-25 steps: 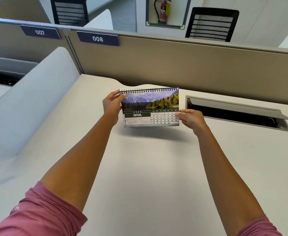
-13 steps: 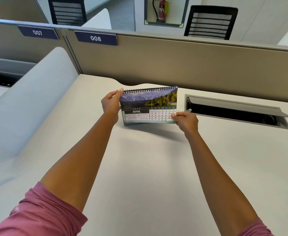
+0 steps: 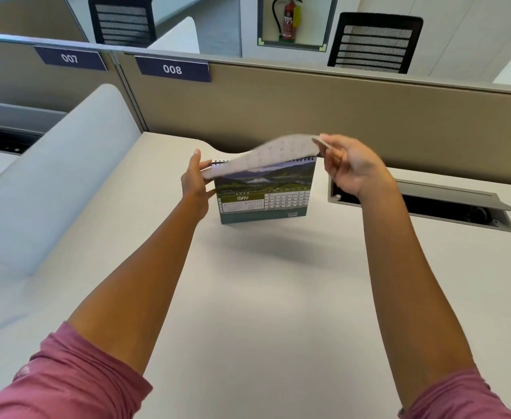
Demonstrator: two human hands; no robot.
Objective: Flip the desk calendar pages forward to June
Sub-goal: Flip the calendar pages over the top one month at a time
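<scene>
Calendar stood on counter at 12 o'clock, steadied by left hand clasped on its 9 o'clock edge, page pinched in right hand mid-flip, May exposed; one more flip needed for June.

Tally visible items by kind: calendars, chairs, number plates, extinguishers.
Desk calendars: 1
Black mesh chairs: 2
Number plates: 2, 007 and 008
Fire extinguishers: 1
Total: 6
</scene>
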